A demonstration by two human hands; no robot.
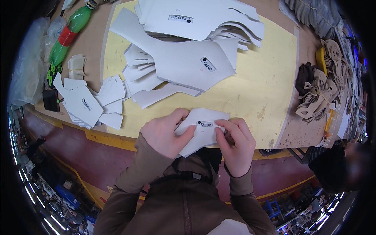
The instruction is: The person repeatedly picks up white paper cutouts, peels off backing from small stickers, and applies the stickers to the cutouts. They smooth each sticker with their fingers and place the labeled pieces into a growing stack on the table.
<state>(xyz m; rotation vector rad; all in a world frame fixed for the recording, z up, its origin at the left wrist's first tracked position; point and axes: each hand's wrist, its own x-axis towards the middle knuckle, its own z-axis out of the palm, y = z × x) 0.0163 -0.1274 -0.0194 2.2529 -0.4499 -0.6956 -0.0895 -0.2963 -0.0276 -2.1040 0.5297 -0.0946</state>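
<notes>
My left hand (164, 133) and my right hand (234, 145) both grip a small stack of white cut pieces (203, 130) with a small black label on top, held at the near edge of the yellow cutting mat (266, 86). The left thumb lies across the stack's left end, and the right fingers pinch its right end. Beyond the hands lie bigger white cut pieces (188, 62) fanned out on the mat, and a further large pile (199, 17) at the back.
A smaller pile of white pieces (88, 103) lies left on the brown table. A green bottle (68, 35), a black box (51, 100) and clear plastic bags sit far left. Tan bundled shapes (317, 94) lie right. Another person's dark head shows at lower right.
</notes>
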